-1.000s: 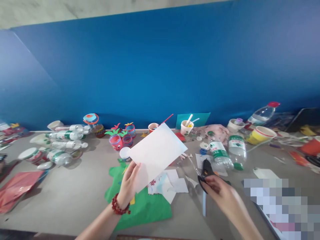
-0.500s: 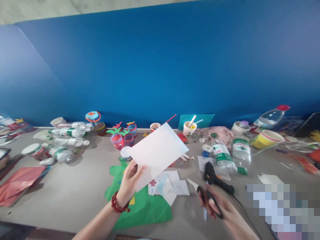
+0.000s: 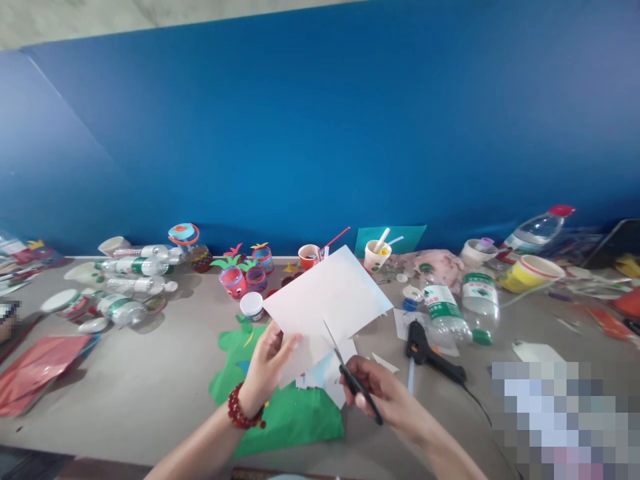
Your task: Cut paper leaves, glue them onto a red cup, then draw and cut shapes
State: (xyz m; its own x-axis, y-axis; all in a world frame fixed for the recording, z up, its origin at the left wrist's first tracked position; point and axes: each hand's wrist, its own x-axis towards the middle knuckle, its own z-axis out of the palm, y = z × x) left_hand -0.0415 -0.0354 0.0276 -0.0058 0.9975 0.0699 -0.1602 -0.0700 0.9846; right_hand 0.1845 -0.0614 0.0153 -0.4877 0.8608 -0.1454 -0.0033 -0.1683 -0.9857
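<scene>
My left hand (image 3: 273,360), with a red bead bracelet at the wrist, grips a white sheet of paper (image 3: 325,300) by its near left edge, thumb on top. The sheet is raised above the table and slanted. In my right hand (image 3: 373,390) are black-handled scissors (image 3: 357,387), their blades pointing up and left. The blade tip overlaps the sheet's near part in view; whether it touches the paper I cannot tell. Beneath lie a green sheet (image 3: 295,423) and some white paper pieces (image 3: 327,370), partly covered by the held sheet.
A black glue gun (image 3: 433,353) with a cord lies right of my right hand. Plastic bottles (image 3: 443,307) are behind it. Decorated red cups (image 3: 233,283) and a white-lidded tub (image 3: 252,305) stand further back. More bottles (image 3: 140,267) and a red packet (image 3: 43,370) are at left.
My right hand has moved left and up with the scissors, from beside the glue gun to the sheet's near edge. The sheet has shifted slightly right.
</scene>
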